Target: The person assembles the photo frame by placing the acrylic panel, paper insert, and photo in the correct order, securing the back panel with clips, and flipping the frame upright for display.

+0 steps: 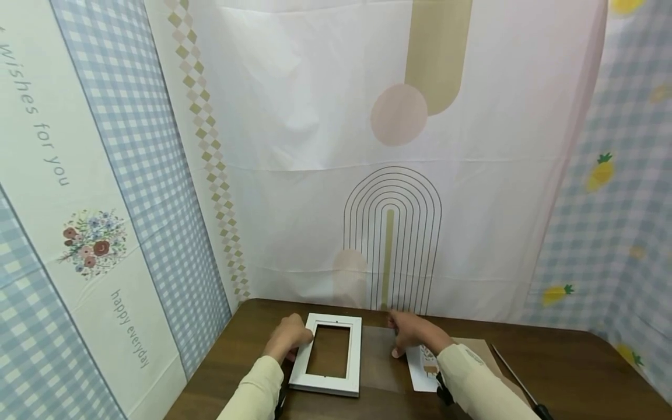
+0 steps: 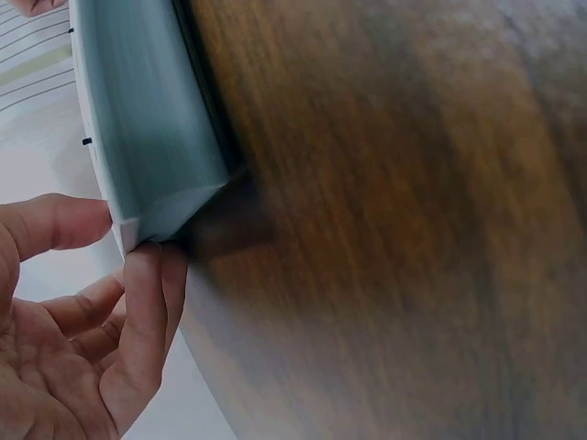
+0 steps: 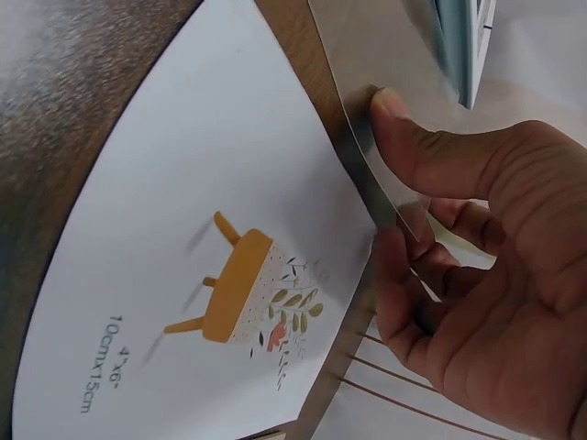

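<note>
My left hand (image 1: 287,337) pinches the left side of a white picture frame (image 1: 353,357). Its middle opening shows the brown table top. In the left wrist view, the thumb and fingers (image 2: 145,302) meet at a corner of the frame (image 2: 151,110), which is tilted off the wood. To the right, my right hand (image 1: 417,331) pinches the edge of a clear plastic sheet (image 3: 390,50) between thumb and fingers. Below that hand lies a white card (image 3: 156,220) printed with a plant on an orange stool and "4x6" size text. My forearm partly covers the card in the head view.
A brown backing board (image 1: 479,349) lies under my right forearm. Beyond it, at the right, is a thin metal tool (image 1: 511,370) with a black handle (image 1: 543,412). A patterned cloth (image 1: 294,233) hangs behind the table's far edge.
</note>
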The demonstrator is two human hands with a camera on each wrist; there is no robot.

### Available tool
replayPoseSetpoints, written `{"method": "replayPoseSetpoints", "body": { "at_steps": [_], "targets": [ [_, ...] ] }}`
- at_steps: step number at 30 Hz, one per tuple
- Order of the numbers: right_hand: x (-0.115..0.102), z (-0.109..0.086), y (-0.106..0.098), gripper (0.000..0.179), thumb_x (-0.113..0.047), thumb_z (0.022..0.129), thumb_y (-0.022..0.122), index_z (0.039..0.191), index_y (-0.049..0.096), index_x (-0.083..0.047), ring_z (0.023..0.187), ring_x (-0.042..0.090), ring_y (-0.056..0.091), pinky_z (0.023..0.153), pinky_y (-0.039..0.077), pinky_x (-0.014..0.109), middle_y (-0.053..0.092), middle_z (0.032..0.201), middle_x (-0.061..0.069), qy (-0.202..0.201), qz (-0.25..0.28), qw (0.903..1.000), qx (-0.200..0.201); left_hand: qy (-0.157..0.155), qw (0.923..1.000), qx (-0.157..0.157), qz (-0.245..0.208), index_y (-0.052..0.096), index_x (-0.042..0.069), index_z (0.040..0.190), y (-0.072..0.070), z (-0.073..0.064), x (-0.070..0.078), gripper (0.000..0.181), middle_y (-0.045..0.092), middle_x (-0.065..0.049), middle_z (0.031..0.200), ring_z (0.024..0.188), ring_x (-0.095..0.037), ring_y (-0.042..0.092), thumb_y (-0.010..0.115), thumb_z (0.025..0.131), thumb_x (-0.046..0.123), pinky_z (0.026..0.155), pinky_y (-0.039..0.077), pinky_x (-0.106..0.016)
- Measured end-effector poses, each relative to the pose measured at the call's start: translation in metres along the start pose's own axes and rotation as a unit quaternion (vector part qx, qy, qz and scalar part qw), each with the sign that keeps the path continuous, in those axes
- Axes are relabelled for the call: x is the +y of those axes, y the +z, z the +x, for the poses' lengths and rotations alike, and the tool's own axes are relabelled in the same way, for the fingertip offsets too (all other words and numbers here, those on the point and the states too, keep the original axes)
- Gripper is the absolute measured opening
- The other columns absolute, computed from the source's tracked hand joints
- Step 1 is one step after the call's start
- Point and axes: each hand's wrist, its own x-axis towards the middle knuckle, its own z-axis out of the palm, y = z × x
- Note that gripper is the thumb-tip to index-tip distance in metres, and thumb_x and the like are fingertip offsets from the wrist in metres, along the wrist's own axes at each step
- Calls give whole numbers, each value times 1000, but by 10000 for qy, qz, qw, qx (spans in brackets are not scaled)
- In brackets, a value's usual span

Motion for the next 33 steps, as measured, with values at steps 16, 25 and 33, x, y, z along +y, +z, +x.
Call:
{"method": "replayPoseSetpoints", "body": {
  "at_steps": [16,25,33],
  "targets": [
    [16,-15,-8,54,11,89,84,137,62,2,87,25,66,70,65,39,63,135,26,196,1960,9800,-276,7,9999,1,-114,67,-1,88,1,-3,-1,6,66,-19,88,63,-33,69,66,90,4,49,66,-42],
    [25,-24,-12,51,14,100,68,149,54,13,80,21,69,72,68,36,69,116,25,-66,3152,9472,-588,65,9996,-9,-258,67,1,83,1,-3,-2,7,65,-18,86,65,-32,69,66,89,3,50,66,-43],
    [28,-22,-14,55,15,100,69,152,53,17,78,21,69,72,68,35,67,127,31,-100,3231,9450,-502,102,9994,-45,-325,62,6,77,0,-5,-2,13,64,-17,85,66,-31,68,64,89,2,51,67,-43]
  ]
}}
